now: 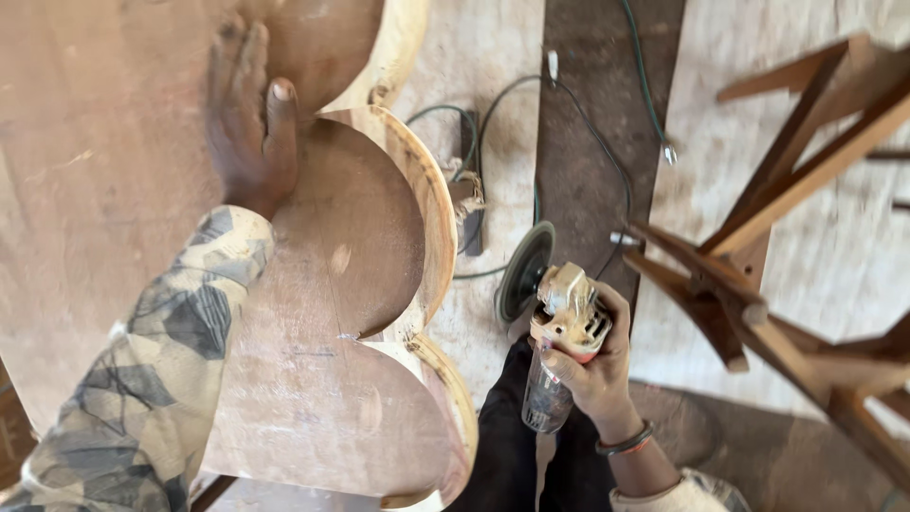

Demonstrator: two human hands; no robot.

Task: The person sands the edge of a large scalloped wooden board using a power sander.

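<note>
Head view: the left hand (248, 118) lies flat, fingers together, on the scalloped wooden panel (313, 313) at upper left of frame. The right hand (592, 365) is clamped around an angle grinder (559, 327) at lower centre, its disc (524, 272) just right of the panel's curved edge (438, 228), not touching it. That edge runs top to bottom

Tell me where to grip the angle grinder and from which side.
Grip the dusty angle grinder around its narrow body behind the head, as the right hand does, coming from the rear. The dark round sanding disc sits at the front, facing the scalloped wooden panel.
</note>
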